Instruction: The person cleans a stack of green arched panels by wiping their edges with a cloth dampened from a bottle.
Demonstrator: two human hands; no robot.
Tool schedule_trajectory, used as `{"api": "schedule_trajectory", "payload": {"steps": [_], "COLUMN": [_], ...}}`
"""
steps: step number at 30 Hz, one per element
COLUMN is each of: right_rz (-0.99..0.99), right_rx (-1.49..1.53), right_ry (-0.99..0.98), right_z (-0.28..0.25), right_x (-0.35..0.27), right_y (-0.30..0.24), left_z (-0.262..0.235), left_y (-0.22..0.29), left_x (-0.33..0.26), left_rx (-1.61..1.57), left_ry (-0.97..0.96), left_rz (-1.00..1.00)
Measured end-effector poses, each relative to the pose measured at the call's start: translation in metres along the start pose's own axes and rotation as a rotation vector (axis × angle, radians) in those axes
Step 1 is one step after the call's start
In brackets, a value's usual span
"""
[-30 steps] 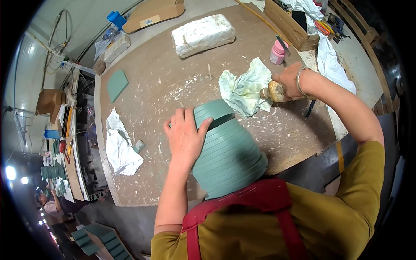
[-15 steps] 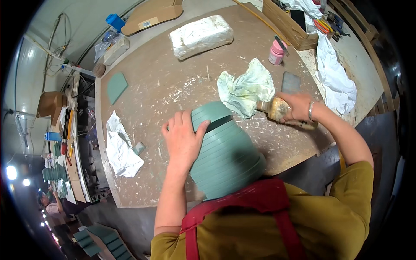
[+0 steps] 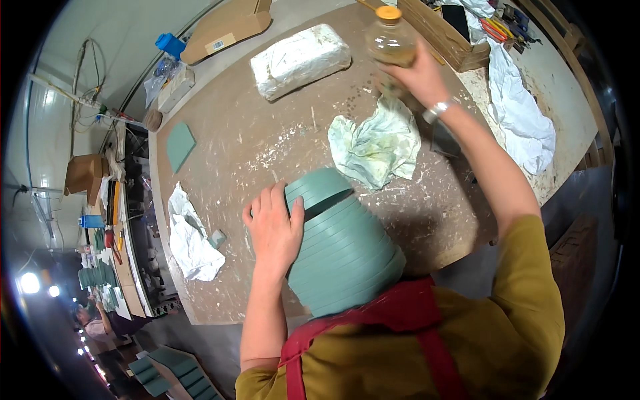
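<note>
A stack of overlapping green strips point(image 3: 343, 250), smooth and leather-like, rests against my red apron at the table's near edge. A dark gap shows below its topmost strip. My left hand point(image 3: 272, 223) grips the stack's left upper side, thumb on the top strip and fingers over the edge. At the far side of the table, my right hand point(image 3: 421, 75) is closed around a see-through bottle point(image 3: 392, 45) with an orange cap and yellowish contents. The bottle's lower end is blurred. A crumpled, stained pale cloth point(image 3: 375, 148) lies between the bottle and the stack.
A white wrapped block point(image 3: 300, 60) sits at the back of the brown tabletop point(image 3: 267, 147). On the left are a green flat piece point(image 3: 179, 147) and a crumpled white cloth point(image 3: 193, 233). A wooden box point(image 3: 443, 37) and another white cloth point(image 3: 520, 110) lie at right.
My right hand has moved up and away from beside the stained cloth, carrying the bottle, which was tipped sideways and now stands more upright. My left hand keeps its hold on the strips.
</note>
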State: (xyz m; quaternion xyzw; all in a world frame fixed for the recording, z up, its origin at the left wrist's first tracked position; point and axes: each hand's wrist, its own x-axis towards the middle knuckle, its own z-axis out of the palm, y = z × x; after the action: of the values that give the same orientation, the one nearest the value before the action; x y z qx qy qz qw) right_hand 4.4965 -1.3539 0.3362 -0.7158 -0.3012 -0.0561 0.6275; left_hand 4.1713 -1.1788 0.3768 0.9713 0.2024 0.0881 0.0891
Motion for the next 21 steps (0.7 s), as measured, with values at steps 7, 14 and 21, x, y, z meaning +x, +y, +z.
{"api": "schedule_trajectory", "payload": {"steps": [7,14,21], "right_rz": [0.223,0.067,-0.070], "right_rx": [-0.052,-0.492,-0.834], "right_ry": [0.142,-0.142,-0.317], "right_z": [0.052,0.032,0.019], "right_x": [0.019,-0.079,-0.164], "right_y": [0.083,0.030,0.021], "left_z": [-0.001,0.000,0.001], "left_y": [0.000,-0.009,0.002], "left_x": [0.003,-0.001,0.006], "left_rx": [0.029,0.015,0.022], "left_ry": [-0.050,-0.023,-0.031], "left_rz": [0.001,-0.027,0.013]}}
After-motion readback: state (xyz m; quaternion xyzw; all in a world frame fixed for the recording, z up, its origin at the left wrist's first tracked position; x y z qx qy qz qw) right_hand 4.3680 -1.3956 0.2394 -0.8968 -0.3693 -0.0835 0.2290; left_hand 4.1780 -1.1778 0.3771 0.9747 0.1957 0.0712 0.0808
